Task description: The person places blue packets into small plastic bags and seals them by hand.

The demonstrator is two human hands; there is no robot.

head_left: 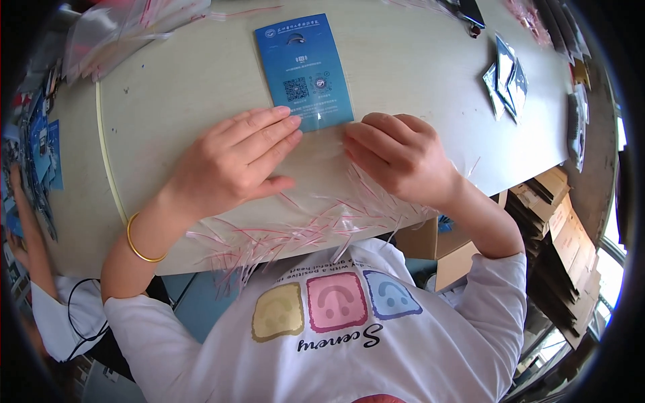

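A blue printed card (306, 70) with a hanging slot at its top lies on the table, seemingly in a clear plastic sleeve. My left hand (232, 158) rests palm down, fingers stretched out, with its fingertips on the card's lower left corner. At the lower right corner, my right hand (400, 154) has its fingers curled and pressed together; whatever is between them is hidden. Below both hands, a tangle of thin clear strips with red lines (302, 225) spreads along the near table edge, some hanging over it.
Clear plastic bags (141, 30) are piled at the far left. Several blue packets (507, 80) lie at the right, below a dark device (470, 12). Flattened cardboard (554, 235) and an open carton (440, 248) stand beside the table. Another person's arm (30, 235) reaches toward blue packets at left.
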